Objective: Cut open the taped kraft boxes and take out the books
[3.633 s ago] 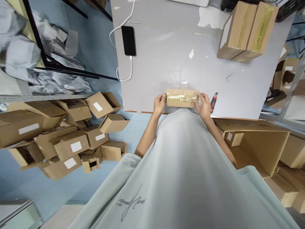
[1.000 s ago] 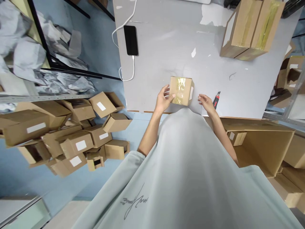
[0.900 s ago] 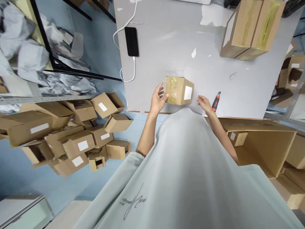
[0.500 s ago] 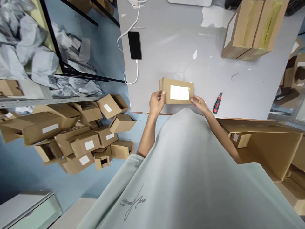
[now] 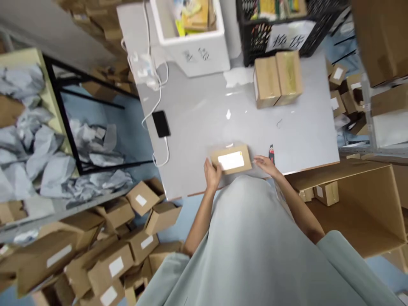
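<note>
Labelled carton (image 5: 232, 160) lay between two hands at the table's (image 5: 197, 123) near edge

Closest to the view, a pale shirt (image 5: 248, 238) bulged up to the table's near edge, leaving little room on that side of the carton. The carton lay slightly askew on the tabletop, its white label (image 5: 231, 160) facing up. The left hand (image 5: 212, 173) was partly open, its fingers against the carton's left end; whether it gripped could not be told. The right hand (image 5: 265, 164) was loosely open and held nothing, its fingertips just beside the right end. Just beyond that hand lay a red-and-black utility knife (image 5: 271, 154).

Below the near edge, a large open carton (image 5: 353, 208) stood to the right with small cartons inside, and a heap of brown cartons (image 5: 111, 259) filled the floor to the left.

Past the labelled carton, the grey surface ran open across the middle, marked by scuffs and torn white scraps. A black phone (image 5: 161, 123) lay near the left edge on a white cable (image 5: 167, 151). Farther off, two taped cartons (image 5: 278, 80) stood side by side, close to a black crate (image 5: 287, 32); a white bin (image 5: 194, 46) stood left of it. Beyond the table's left side, grey bags (image 5: 47, 157) crowded a rack; more boxes and shelving stood to the right.
</note>
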The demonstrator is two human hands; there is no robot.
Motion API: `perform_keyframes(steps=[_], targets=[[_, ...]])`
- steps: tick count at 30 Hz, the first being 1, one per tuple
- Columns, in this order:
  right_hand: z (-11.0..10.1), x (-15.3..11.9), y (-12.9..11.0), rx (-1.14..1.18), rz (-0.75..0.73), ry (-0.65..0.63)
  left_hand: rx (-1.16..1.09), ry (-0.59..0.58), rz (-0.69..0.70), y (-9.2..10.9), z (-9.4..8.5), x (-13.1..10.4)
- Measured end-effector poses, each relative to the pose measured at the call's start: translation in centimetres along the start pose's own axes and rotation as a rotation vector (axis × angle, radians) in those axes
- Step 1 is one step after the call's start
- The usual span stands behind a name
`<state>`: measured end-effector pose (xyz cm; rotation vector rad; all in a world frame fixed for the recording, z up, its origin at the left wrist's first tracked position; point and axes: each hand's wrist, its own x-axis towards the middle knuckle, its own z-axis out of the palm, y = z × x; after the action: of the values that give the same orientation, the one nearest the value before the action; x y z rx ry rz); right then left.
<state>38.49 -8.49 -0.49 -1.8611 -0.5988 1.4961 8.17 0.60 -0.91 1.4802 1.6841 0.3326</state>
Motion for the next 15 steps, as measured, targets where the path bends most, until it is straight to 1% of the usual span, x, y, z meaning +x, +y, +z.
perform_keyframes(steps=[1,2,4,6,8,10,13,15], targets=[[-1.0,0.6,-0.4,0.021,-0.010,0.038,0.067,0.069,0.022,0.7,0.1,0.4],[-2.2,1.3,-0.9,0.037,-0.025,0.076,0.104,0.084,0.057,1.5,0.3,0.9],[-5.2,3.0,-2.0,0.076,-0.052,0.149,0.143,0.072,0.114,3.5,1.1,2.5],[-8.2,5.0,-3.4,0.140,-0.057,0.236,0.150,0.027,0.145,6.3,2.5,4.6],[-10.9,7.2,-5.1,0.223,-0.054,0.327,0.145,-0.011,0.164,9.6,4.2,7.0],[-13.0,9.7,-7.0,0.301,-0.057,0.392,0.144,-0.044,0.186,13.3,6.1,9.6],[-15.2,13.5,-10.0,0.335,-0.081,0.435,0.172,-0.107,0.194,19.1,8.8,13.6],[-16.3,16.0,-11.9,0.283,-0.146,0.451,0.196,-0.156,0.176,22.9,10.4,16.2]])
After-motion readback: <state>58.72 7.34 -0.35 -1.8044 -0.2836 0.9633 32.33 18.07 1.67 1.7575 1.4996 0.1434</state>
